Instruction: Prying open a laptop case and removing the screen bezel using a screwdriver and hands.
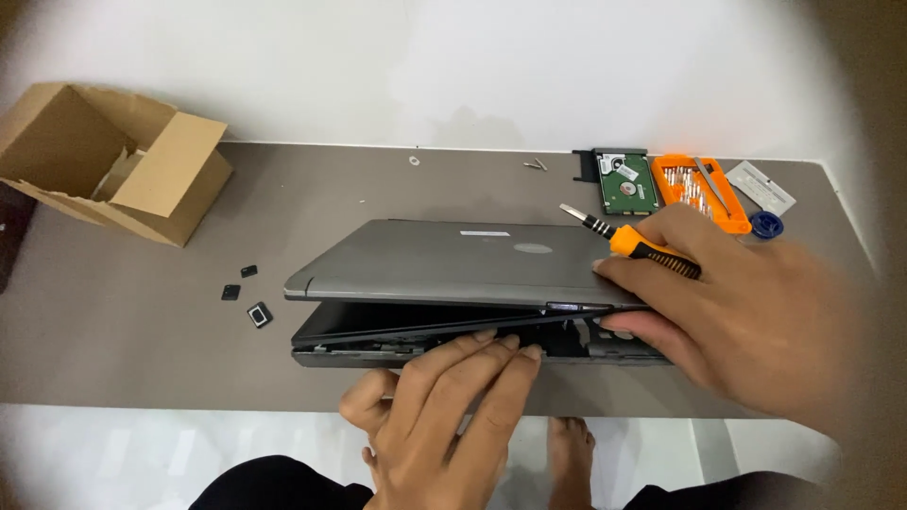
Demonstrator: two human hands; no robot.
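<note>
Two hands work a grey laptop (453, 260) lying at the middle of the brown surface (142, 331), its lid lifted a little off the base. Left hand (444, 406), at 6 o'clock of the laptop, lays flat, straight fingers on the base's front edge, closed on nothing. Right hand (727, 312), at 3 o'clock, pinches the lid's right corner, thumb beneath, while clasping an orange-and-black screwdriver (628, 241) against it. Behind, at 1 o'clock, lie a green hard drive (628, 184), an orange bit case (694, 189), a white packet (761, 186) and a blue cap (766, 225). Open cardboard box (113, 161) sits at 10 o'clock; three small black pieces (248, 297) at 9.
</note>
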